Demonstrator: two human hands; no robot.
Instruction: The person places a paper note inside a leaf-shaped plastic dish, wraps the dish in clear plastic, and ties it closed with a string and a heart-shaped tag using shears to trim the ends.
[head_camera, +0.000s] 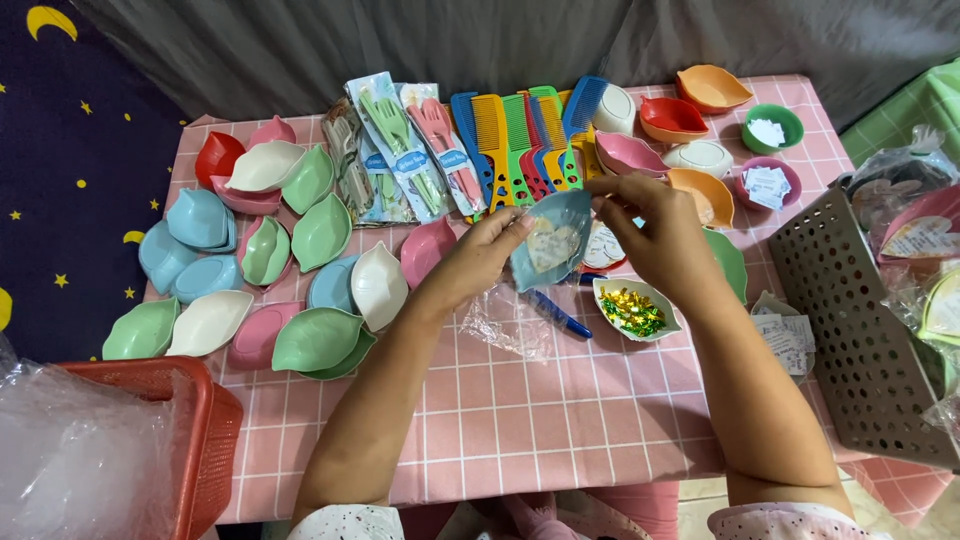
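While many leaf-shaped dishes (300, 235) lie loose and unfilled over the left half of the worktop (520, 410), only one is in hand, so by my judgement most of the packing work is left: a blue leaf-shaped dish (552, 240) is held up above the middle of the worktop, with a pale heart-shaped card resting inside it. The left hand (480, 255) grips the dish's left rim, its fingers (515, 225) pressed together against the edge with the thumb on the inner side. The right hand (655, 235) meets the dish at its upper right tip, where the fingers (605, 198) pinch close together; whether they hold the rim itself or some small thing over it I cannot tell. Just below the dish lie a crumpled clear plastic bag (510, 325), a blue pen (555, 312) and a white dish of gold and green sweets (633, 308). Coloured combs (525, 140) and packed cutlery sets (405, 150) line the far edge, a red basket (195, 440) sits at the near left corner, and a grey perforated basket (860, 330) stands at the right edge.
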